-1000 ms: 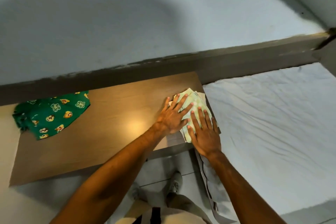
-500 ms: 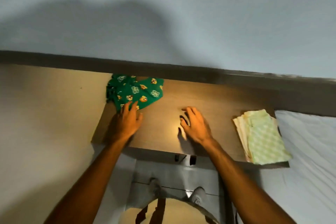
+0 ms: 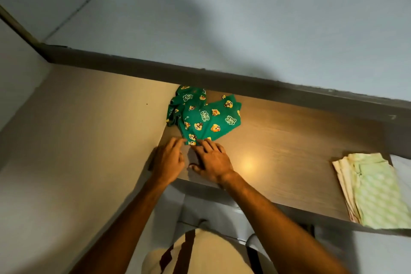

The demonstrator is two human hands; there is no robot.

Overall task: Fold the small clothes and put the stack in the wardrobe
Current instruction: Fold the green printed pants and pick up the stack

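Reaching low over the table (image 3: pixel 289 140) — left hand (image 3: pixel 169 160), right hand (image 3: pixel 213 160) — both spread, fingertips at green garment (image 3: pixel 206 118).

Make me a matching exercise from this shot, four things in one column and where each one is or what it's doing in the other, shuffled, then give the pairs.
1. green cartoon-print garment
2. folded pale green stack
3. left hand
4. wooden tabletop

A. at the table's right end
B. fingertips at the printed cloth's near corner
C. crumpled against the back wall
D. lit by a bright warm spot

Pairs: 1-C, 2-A, 3-B, 4-D
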